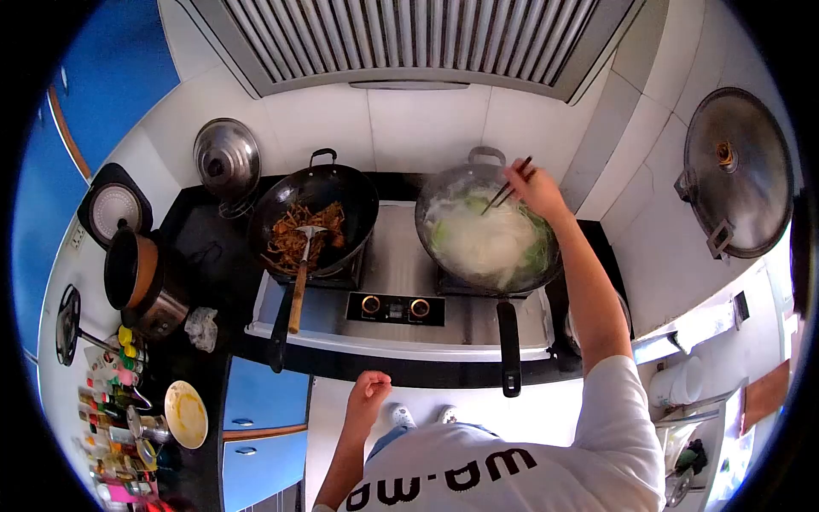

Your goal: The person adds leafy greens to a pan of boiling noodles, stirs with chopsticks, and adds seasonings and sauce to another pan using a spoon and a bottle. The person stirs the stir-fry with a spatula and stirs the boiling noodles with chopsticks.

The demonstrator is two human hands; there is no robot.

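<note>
My right hand [534, 189] grips a pair of dark chopsticks [498, 201], their tips pointing down into the right wok [433, 177]. Steam blurs the pale noodle-like food [488, 239] and green leaves [537, 256] in that wok. Curled loosely in front of the counter edge, my left hand [370, 394] shows nothing in its fingers. On the left burner, a dark wok [351, 192] contains browned, shredded food [290, 224]. A spatula [299, 294] with a wooden handle rests in it, the handle leaning out over the near rim.
Both wok handles, left [280, 333] and right [509, 346], jut past the counter's front. A range hood [409, 43] hangs above the stove [392, 256]. At left are a lid [227, 160], a cooker [162, 307], a stained plate [186, 414] and several bottles. Another lid [738, 171] hangs at right.
</note>
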